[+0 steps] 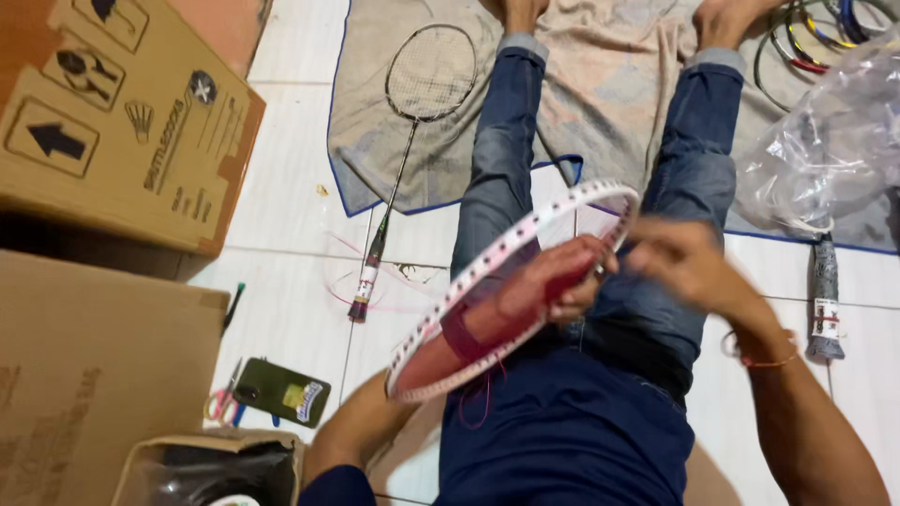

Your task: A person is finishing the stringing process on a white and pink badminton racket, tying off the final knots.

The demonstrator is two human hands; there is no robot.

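Observation:
I sit on the floor with my legs stretched out in blue jeans. An unstrung white and pink racket frame (487, 267) lies tilted over my lap. My left hand (553, 281) reaches through the hoop, seen behind it, fingers curled near the frame's far rim. My right hand (680, 262), blurred, pinches at the same rim near the frame's top right edge, touching the left fingertips. Thin pink string (478, 398) hangs from the frame's lower edge.
A strung black racket (412, 122) lies on a beige cloth (600, 94) ahead. Cardboard boxes (112, 122) stand at the left. A phone (281, 392) and scissors (223, 403) lie on the tiles. A plastic-wrapped racket (825, 272) and several hoops (816, 37) are at the right.

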